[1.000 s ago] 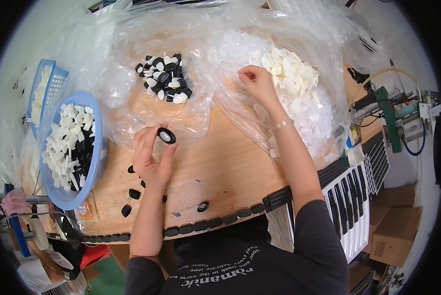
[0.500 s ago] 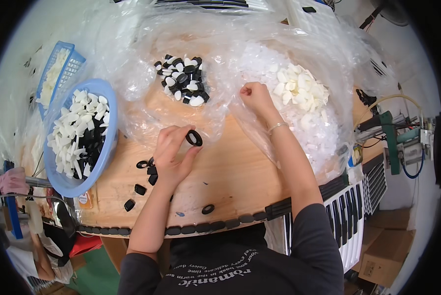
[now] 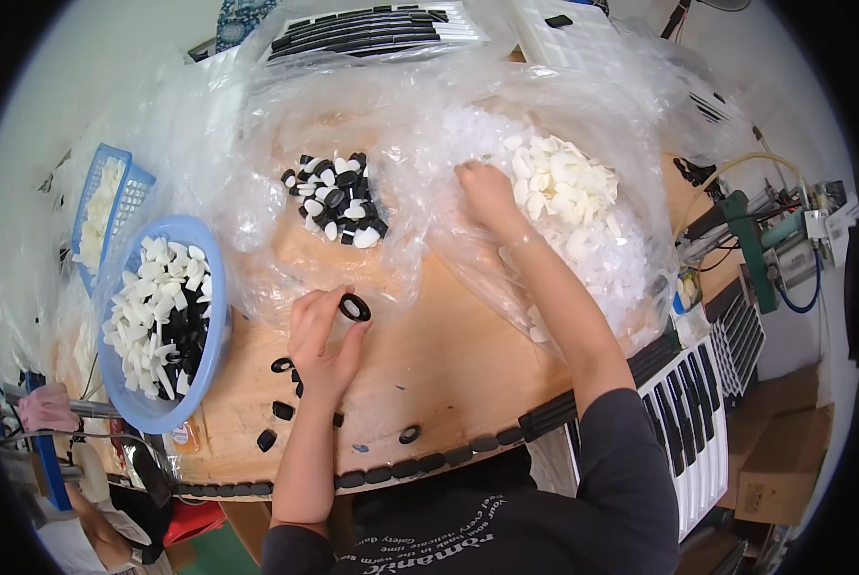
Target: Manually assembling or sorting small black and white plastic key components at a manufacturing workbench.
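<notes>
On the wooden worktop, the white pile in clear plastic lies far right. The right hand now rests on it, fingers bent; grasp unclear. The left hand, nearer than before, pinches a black ring, ready for joining.

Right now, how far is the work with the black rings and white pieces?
Done: the blue basin already holds many white and black pieces. In hand: the left hand holds one black ring, while the right hand reaches into the white pieces in a plastic bag. Left: loose black rings on the table and a mixed pile.
</notes>
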The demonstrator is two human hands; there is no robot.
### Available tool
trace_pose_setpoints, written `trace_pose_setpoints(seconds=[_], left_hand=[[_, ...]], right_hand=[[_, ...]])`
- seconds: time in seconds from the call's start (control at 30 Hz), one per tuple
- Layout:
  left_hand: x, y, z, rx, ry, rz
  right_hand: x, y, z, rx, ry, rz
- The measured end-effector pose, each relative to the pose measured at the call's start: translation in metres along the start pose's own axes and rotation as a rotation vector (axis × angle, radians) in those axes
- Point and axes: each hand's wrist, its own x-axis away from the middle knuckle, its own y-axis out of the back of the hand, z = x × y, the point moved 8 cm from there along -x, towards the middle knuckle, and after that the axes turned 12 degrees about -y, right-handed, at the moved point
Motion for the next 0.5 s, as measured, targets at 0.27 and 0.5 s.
trace_pose_setpoints(seconds=[0.27,0.5], left_hand=[[-0.004,-0.006,-0.010,0.023,-0.070,0.030],[-0.001,-0.014,-0.003,0.036,-0.021,0.059]], right_hand=[[0.065,0.036,0.021,-0.051,0.161,-0.077],[0.060,0.051,-0.024,-0.590,-0.036,-0.192]])
